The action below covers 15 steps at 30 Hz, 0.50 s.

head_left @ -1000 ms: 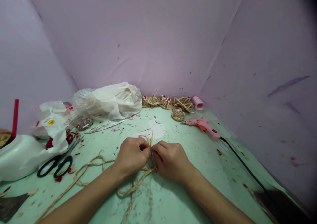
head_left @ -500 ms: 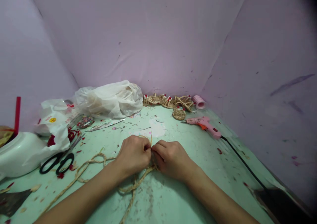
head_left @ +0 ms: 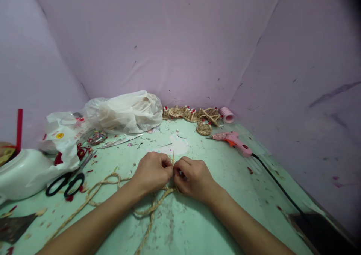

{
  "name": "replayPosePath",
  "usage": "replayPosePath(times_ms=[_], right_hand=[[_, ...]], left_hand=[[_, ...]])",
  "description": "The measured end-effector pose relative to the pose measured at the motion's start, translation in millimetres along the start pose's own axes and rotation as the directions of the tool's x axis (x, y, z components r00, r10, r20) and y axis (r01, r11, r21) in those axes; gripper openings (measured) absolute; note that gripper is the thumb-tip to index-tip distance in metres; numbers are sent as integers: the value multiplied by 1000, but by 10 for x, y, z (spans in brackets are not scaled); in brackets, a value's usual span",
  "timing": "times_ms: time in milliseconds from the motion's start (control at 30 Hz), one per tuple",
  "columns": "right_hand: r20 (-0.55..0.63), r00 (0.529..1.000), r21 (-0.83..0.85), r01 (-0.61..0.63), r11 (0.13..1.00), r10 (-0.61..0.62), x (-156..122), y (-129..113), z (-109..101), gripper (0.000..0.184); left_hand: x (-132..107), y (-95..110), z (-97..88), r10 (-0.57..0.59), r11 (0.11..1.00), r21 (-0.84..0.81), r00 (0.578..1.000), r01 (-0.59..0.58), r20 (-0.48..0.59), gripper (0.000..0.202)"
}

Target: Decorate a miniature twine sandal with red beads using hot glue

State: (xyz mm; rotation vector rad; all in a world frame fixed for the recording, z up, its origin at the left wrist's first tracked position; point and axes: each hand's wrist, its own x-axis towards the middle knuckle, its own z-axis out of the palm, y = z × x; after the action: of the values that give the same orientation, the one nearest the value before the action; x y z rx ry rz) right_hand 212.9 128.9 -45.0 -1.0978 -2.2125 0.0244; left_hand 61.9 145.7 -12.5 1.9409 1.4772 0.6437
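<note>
My left hand (head_left: 154, 172) and my right hand (head_left: 194, 178) meet fingertip to fingertip at the middle of the green table. Both are closed in a pinch on a straw-coloured braided cord (head_left: 153, 210), whose gripped part is mostly hidden by the fingers. A thin loose end sticks up just beyond the fingertips. From under the hands the cord runs in loops toward me and off to the left, passing beneath my left forearm.
Black-handled scissors (head_left: 73, 181) lie left, beside a white container (head_left: 25, 180). A white plastic bag (head_left: 126, 112) and coiled straw pieces with red and white beads (head_left: 180, 113) line the back wall. A pink glue gun (head_left: 232, 139) with a black cable lies right, near a pink spool (head_left: 226, 115).
Both hands stay together at the same place. The right fingers have shifted slightly and curl a little more openly around the cord. Everything else rests as before.
</note>
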Motion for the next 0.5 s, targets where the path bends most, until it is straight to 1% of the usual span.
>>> replayPosePath(times_ms=[100,167,233,300,400,467,500], right_hand=[[-59,997,111,-41,993,47,10,-12,-3,10],[-117,986,216,-89,972,116,24,-16,-15,9],[-144,969,310,-148,939,200,36,-16,-25,9],[-131,959,368,-188,911,250,42,-18,-29,10],[-112,950,424,-220,879,292,45,-30,-25,12],[-56,932,482,-288,827,358,50,-37,-16,13],[2,916,530,-341,776,402,56,-36,-9,14]], left_hand=[[19,2,17,-30,996,-79,1000,30,-1,14],[40,-10,13,-42,984,-174,999,39,-13,12],[62,-23,-5,-73,952,-297,997,70,0,11],[79,-29,-28,-105,913,-394,994,104,18,10],[87,-25,-38,-102,899,-427,995,96,10,8],[87,-24,-26,-101,906,-412,995,92,1,8],[88,-27,-21,-115,906,-410,993,101,-8,8]])
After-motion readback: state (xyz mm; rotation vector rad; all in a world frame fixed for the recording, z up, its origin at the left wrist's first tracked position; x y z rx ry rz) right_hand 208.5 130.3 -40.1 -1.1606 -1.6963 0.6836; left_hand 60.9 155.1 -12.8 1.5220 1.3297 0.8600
